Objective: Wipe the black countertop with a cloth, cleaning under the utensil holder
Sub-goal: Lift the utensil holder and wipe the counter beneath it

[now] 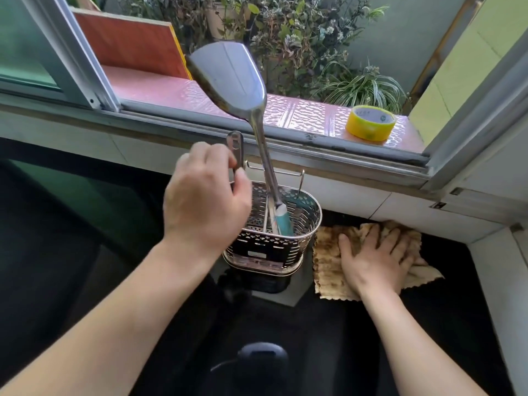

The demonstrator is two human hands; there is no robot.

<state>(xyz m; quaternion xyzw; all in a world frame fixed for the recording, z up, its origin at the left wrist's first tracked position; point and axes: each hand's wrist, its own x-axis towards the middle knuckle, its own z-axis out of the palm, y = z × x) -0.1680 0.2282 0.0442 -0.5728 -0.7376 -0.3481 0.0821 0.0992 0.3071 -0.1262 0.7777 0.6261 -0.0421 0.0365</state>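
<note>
Left hand [207, 192] pinching rim of perforated steel utensil holder [274, 238], right hand [374, 258] flat, unclenched on tan cloth [328, 264] just right of holder, nearer.

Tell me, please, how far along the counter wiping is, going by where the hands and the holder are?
Done: nothing can be confirmed; the black countertop shows no clear wiped mark. In hand: the right hand presses the cloth flat beside the utensil holder, while the left hand grips something at its rim. Left: whether the holder is lifted is unclear; its spot looks unwiped.
</note>
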